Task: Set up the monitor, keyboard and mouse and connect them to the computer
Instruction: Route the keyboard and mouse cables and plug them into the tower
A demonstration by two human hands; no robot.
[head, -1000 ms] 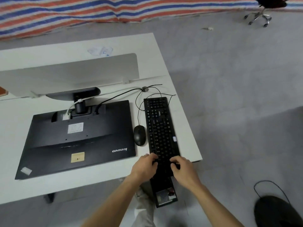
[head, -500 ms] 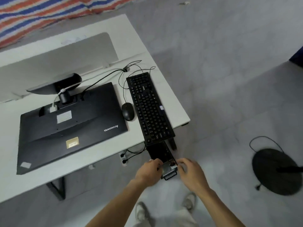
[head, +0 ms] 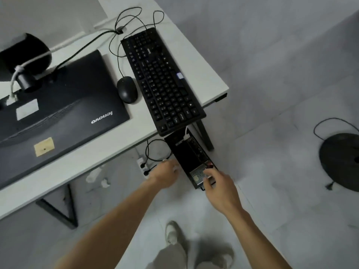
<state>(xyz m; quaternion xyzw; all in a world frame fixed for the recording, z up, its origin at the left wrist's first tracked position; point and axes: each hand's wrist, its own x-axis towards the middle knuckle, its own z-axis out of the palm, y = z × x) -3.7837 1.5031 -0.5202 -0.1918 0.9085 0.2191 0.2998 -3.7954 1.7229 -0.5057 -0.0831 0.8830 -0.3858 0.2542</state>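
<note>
A black computer case [head: 186, 152] stands on the floor under the desk's near right corner, its back panel facing up. My right hand [head: 219, 183] grips the case's near end, with fingertips on the metal fan grille. My left hand [head: 167, 172] is blurred and lies against the case's left side; its grip is unclear. On the white desk [head: 97, 156] the black monitor [head: 58, 105] lies face down. The black mouse [head: 127, 89] sits beside the monitor. The black keyboard [head: 161, 80] overhangs the desk edge above the case.
A white power strip [head: 142, 166] with a black plug and looped cable lies on the floor left of the case. A black desk leg [head: 204, 134] stands just behind it. A round black base [head: 340, 162] with a cord sits on the floor at right. My shoes [head: 172, 232] are below.
Both hands left the keyboard and dropped to the computer case on the floor. The view tilted down and moved closer, and the right hand's fingers now rest on the grille.
</note>
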